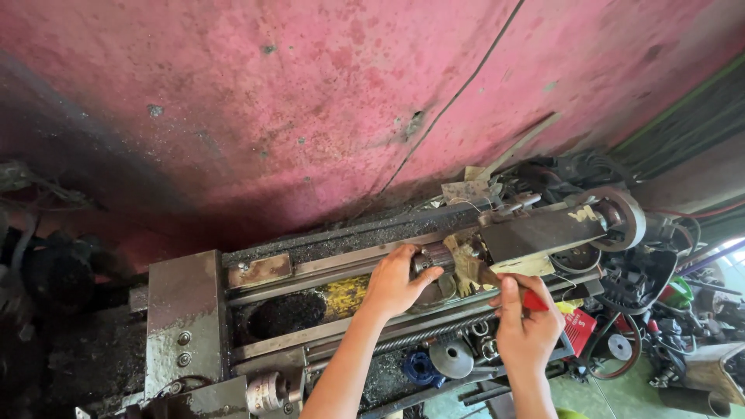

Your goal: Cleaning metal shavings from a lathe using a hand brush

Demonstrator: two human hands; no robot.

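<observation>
Far left, the grey steel block of the lathe bed sits square, with a dark hollow and a yellow patch between the rails just right of it, open room there. Your left hand comes in next, fingers curled closed around the metal cylinder, which lies along the bed at mid-frame, up against a dirty rag. Below, beside the lead screw, a blue part and a grey disc crowd the bed's near edge. Your right hand is pinched shut on a red-handled tool, tip near the rag. Right of that, the dark headstock and its pulley close things off, cluttered floor beyond.
</observation>
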